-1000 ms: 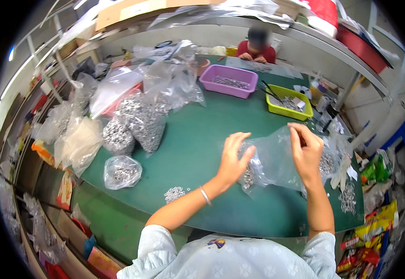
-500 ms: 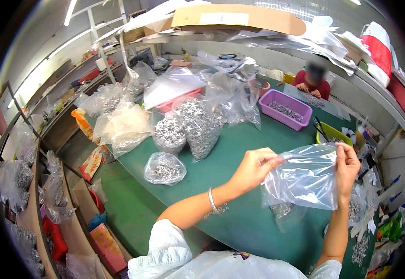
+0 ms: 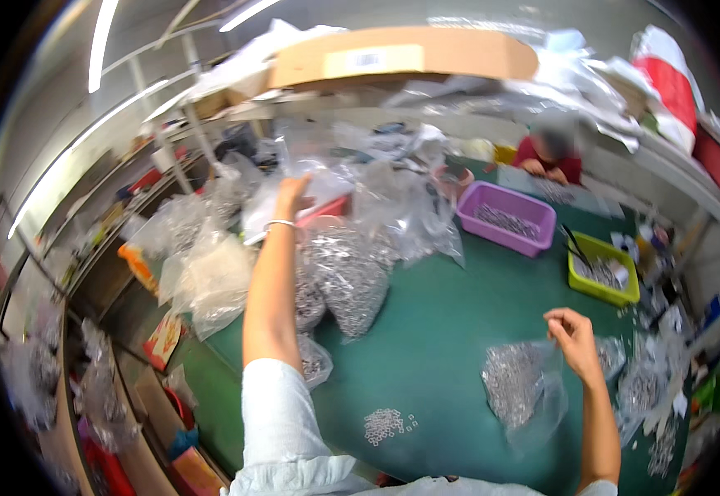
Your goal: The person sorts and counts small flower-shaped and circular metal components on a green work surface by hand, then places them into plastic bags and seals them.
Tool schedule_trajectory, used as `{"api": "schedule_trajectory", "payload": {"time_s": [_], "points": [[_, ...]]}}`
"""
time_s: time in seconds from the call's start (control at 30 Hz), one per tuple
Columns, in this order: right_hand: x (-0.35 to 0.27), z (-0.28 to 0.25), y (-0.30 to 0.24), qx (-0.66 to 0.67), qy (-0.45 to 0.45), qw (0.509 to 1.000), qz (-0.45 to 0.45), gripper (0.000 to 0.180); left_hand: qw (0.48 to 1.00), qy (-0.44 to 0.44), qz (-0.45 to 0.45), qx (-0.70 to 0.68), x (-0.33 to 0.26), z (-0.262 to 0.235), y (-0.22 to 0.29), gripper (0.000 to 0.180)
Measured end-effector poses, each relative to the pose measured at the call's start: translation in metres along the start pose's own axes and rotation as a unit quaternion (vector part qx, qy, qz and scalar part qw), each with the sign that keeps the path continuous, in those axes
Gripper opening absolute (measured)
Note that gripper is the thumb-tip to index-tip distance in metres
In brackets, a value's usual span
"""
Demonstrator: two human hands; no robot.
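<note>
My left hand (image 3: 294,197) is stretched far forward over the heap at the back left, its fingers closed and a little blurred at a clear plastic bag (image 3: 306,142). Below that arm stand large clear bags of small silvery metal parts (image 3: 350,285). A smaller bag of metal parts (image 3: 314,362) sits partly behind the forearm. My right hand (image 3: 571,332) hovers at the right with curled fingers and nothing visible in them. Beneath and left of it lies an open clear bag of small metal pieces (image 3: 513,384). Small loose metal rings (image 3: 385,426) form a pile near the front edge.
A purple bin (image 3: 507,217) and a yellow-green bin (image 3: 604,273) hold metal parts on the green table (image 3: 426,331). Across it a person in red (image 3: 552,161) works. A cardboard piece (image 3: 401,56) lies on the overhead shelf; bagged parts fill the left racks.
My hands have parted; the clear bag stretched between them has gone from the right hand. The left hand has swung forward and left, and the right hand has lowered. The head view has shifted.
</note>
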State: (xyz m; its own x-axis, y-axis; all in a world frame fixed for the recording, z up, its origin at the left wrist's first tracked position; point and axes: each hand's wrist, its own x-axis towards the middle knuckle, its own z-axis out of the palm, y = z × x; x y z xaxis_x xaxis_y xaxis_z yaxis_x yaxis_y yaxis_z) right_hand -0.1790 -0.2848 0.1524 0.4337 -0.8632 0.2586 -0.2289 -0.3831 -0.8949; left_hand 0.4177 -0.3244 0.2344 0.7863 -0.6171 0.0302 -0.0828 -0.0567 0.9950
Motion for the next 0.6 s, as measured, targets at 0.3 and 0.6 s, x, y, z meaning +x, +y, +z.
{"api": "schedule_trajectory", "payload": {"time_s": [0.3,0.6], "points": [[-0.100,-0.027,0.032,-0.059,-0.034,0.985,0.160,0.111,0.916,0.028,0.316,0.246,-0.018,-0.020,-0.019,0.031],[-0.158,0.029,0.036,-0.186,0.008,0.944,0.272,0.032,0.889,-0.422,0.175,0.032,-0.456,0.091,-0.112,0.081]]}}
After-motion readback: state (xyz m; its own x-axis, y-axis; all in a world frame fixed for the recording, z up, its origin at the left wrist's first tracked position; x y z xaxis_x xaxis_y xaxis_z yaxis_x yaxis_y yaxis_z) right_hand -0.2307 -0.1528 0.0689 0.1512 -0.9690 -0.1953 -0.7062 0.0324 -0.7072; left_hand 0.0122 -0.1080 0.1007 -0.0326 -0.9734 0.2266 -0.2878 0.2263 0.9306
